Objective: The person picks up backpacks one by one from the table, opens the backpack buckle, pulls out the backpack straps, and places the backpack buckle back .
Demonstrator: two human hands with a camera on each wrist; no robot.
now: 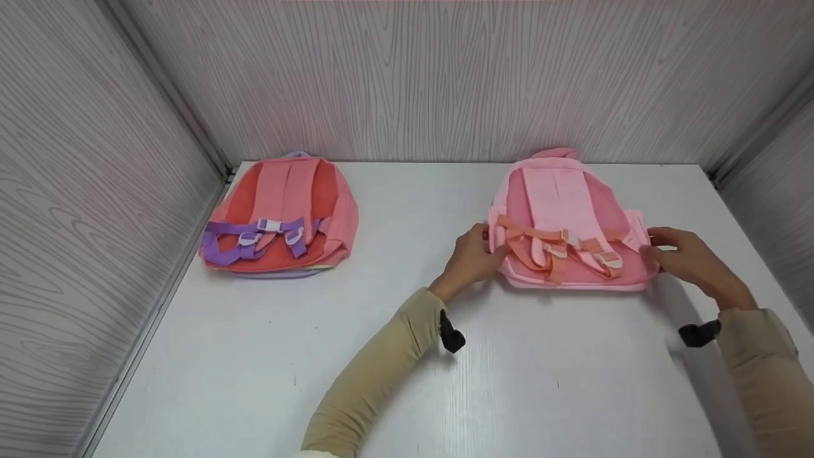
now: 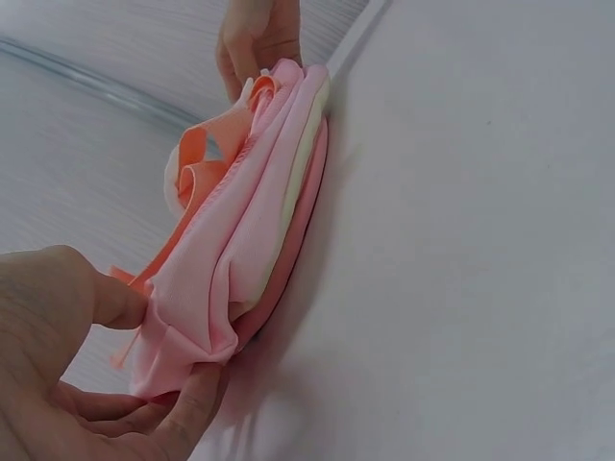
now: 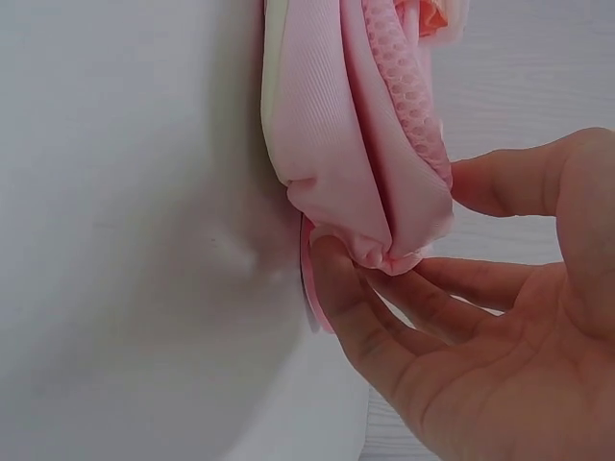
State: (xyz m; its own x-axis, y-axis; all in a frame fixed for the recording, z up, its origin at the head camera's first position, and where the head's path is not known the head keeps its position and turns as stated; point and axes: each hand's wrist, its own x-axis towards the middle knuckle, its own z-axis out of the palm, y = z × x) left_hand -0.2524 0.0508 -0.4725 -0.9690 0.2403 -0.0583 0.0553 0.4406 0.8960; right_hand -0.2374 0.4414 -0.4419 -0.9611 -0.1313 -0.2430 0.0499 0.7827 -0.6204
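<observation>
Beige sleeves [image 1: 375,372] lay nearest the viewpoint, the left one reaching diagonally, the right one entering at the lower right edge. Pink backpack [image 1: 563,203] sat on the right half of the desk [image 1: 413,222], near the back wall [image 1: 413,83], orange straps [image 1: 531,230] uppermost; full contact underneath could not be confirmed. Step in hand, as judged: two-sided handling of this bag. Next move probably called for even support at both sides. Left hand [image 1: 472,259] pinched its left side, thumb above, fingers beneath; right hand [image 1: 690,259] gripped the opposite side likewise. Coral backpack [image 1: 285,194] lay well apart, at left.
</observation>
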